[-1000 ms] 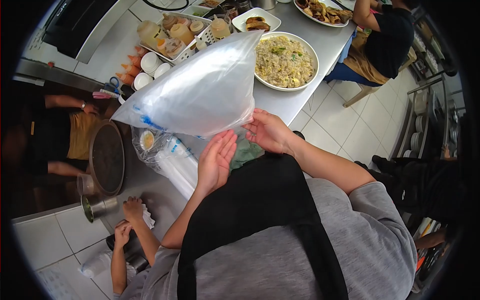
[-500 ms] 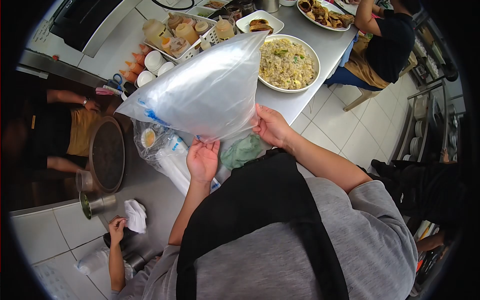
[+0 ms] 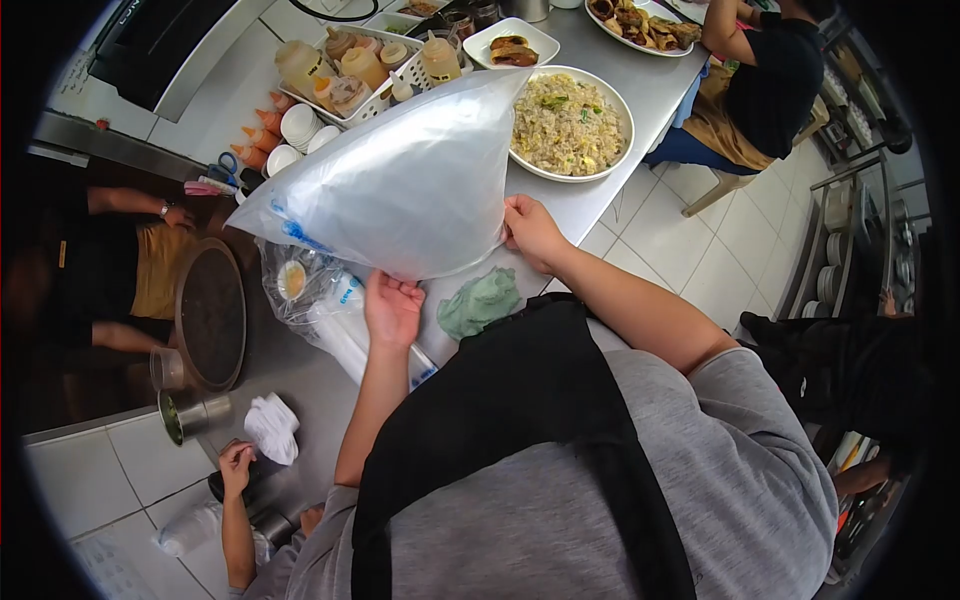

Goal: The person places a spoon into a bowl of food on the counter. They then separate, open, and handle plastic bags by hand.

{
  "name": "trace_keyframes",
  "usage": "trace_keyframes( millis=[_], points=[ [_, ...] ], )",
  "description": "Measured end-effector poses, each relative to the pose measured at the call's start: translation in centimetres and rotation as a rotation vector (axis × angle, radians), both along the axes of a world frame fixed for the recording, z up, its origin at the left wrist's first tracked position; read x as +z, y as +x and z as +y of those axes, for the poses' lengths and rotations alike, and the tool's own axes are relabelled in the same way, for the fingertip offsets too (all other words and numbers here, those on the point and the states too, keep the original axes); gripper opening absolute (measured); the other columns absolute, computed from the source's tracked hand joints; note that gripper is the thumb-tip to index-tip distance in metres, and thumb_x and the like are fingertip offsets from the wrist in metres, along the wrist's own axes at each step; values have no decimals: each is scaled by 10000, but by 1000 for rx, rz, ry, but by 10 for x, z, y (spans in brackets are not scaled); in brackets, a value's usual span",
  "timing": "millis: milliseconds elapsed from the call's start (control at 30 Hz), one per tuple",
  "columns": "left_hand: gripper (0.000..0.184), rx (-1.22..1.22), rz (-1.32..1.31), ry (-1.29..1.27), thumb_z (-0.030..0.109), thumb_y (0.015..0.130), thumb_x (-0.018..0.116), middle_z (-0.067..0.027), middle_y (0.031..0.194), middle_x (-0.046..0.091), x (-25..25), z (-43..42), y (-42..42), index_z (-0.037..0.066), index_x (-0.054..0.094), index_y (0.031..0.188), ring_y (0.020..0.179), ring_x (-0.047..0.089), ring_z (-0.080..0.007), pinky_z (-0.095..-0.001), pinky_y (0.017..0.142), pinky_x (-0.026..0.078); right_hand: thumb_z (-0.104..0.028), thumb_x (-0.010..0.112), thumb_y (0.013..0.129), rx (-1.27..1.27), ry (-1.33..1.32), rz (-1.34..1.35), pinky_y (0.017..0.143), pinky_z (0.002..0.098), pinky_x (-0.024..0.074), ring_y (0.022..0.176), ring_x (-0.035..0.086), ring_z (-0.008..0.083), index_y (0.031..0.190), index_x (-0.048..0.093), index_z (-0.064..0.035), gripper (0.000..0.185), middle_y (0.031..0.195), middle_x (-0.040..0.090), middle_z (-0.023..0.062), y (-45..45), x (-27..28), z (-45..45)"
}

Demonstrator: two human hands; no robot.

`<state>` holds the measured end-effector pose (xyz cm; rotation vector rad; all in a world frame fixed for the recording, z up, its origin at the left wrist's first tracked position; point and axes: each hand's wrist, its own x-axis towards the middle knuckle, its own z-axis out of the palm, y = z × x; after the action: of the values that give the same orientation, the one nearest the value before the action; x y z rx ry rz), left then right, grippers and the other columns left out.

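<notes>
A large clear plastic bag (image 3: 390, 185), puffed out and with blue print near one corner, is held up over the counter. My right hand (image 3: 535, 235) pinches its lower right edge. Palm up, my left hand (image 3: 393, 312) has its fingers curled at the bottom edge of the bag. Just right of that hand, a crumpled green cloth (image 3: 480, 303) lies on the counter. Behind the bag stands a bowl of fried rice (image 3: 570, 125), partly overlapped by the bag's tip. Under my left hand is a pack of plastic bags (image 3: 340, 325).
A white basket of sauce bottles (image 3: 375, 70) stands at the back beside stacked small cups (image 3: 300, 125). Dishes of fried food (image 3: 645, 28) sit farther along the steel counter. A co-worker's hand (image 3: 237, 465) is near a white cloth (image 3: 271, 428) at lower left. Another person (image 3: 770, 90) sits at right.
My view has shifted slightly. Both hands stay at the bag's edge, the left one with its fingers more curled. The co-worker's hand at lower left has come away from the white cloth.
</notes>
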<state>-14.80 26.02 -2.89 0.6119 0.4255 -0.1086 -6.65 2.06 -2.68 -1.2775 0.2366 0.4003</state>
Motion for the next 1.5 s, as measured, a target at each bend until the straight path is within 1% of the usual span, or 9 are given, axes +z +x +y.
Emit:
trace_keyframes(
  millis=[233, 600, 800, 1133, 1233, 1333, 1400, 1433, 1500],
  points=[
    [124, -132, -1, 88, 237, 950, 468, 10, 857, 574, 2, 22, 23, 132, 526, 979, 728, 529, -118, -247, 590, 393, -145, 410, 959, 83, -80, 32, 475, 234, 344, 523, 432, 106, 970, 499, -26, 148, 685, 544, 49, 6, -2, 2],
    [165, -58, 118, 633, 189, 983, 417, -33, 840, 569, 30, 12, 46, 72, 503, 1061, 611, 499, -96, -178, 451, 337, -252, 439, 973, 73, 72, 104, 514, 226, 407, 636, 550, 95, 1013, 499, -54, 211, 828, 576, 36, 13, 4, -1],
    [203, -179, 232, 584, 209, 980, 380, -37, 827, 581, 26, 19, 63, 67, 495, 1070, 588, 489, -73, -168, 447, 317, -265, 413, 975, 169, 36, 163, 531, 239, 410, 635, 544, 91, 1041, 491, -55, 234, 830, 576, 34, 22, 10, -2],
    [220, -197, 179, 711, 236, 970, 391, 5, 806, 579, 5, 17, 63, 110, 533, 1082, 607, 493, -58, -204, 469, 334, -222, 352, 982, 195, -236, 96, 506, 284, 438, 670, 587, 134, 999, 454, -37, 212, 829, 591, 80, 33, 2, 8],
    [220, -208, 133, 1059, 204, 959, 429, -4, 845, 587, 6, 18, 56, 79, 526, 1112, 669, 545, -75, -217, 493, 367, -152, 405, 951, 243, -521, -88, 582, 333, 483, 763, 613, 180, 1014, 452, -15, 158, 881, 597, 118, 29, 21, -1],
    [278, -167, -4, 1311, 144, 938, 485, -47, 1018, 583, 17, 28, 49, 29, 468, 1191, 896, 590, -142, -248, 676, 467, -87, 529, 871, 313, -718, -443, 785, 364, 484, 975, 585, 246, 1128, 436, 5, 288, 1056, 566, 170, 24, 40, -19],
    [386, 6, -479, 1047, 104, 918, 524, -99, 1221, 511, 30, 31, 44, -18, 388, 1258, 1129, 515, -206, -317, 932, 421, -68, 613, 817, 353, -750, -647, 903, 368, 457, 1100, 545, 276, 1210, 416, 12, 447, 1167, 534, 194, 16, 68, -25],
    [583, -30, -568, 951, 169, 874, 627, -120, 1348, 416, 46, 27, 43, -34, 305, 1316, 1234, 420, -230, -348, 1060, 302, -126, 691, 770, 397, -653, -738, 952, 365, 413, 1138, 511, 270, 1264, 389, 6, 594, 1228, 502, 177, 9, 102, -27],
    [619, -90, -568, 985, 205, 822, 689, -123, 1306, 462, 43, 23, 47, -36, 357, 1285, 1196, 455, -225, -346, 1030, 331, -183, 769, 723, 444, -551, -822, 1001, 361, 370, 1176, 477, 265, 1318, 361, 1, 744, 1288, 471, 161, 8, 114, -23]
  ],
)
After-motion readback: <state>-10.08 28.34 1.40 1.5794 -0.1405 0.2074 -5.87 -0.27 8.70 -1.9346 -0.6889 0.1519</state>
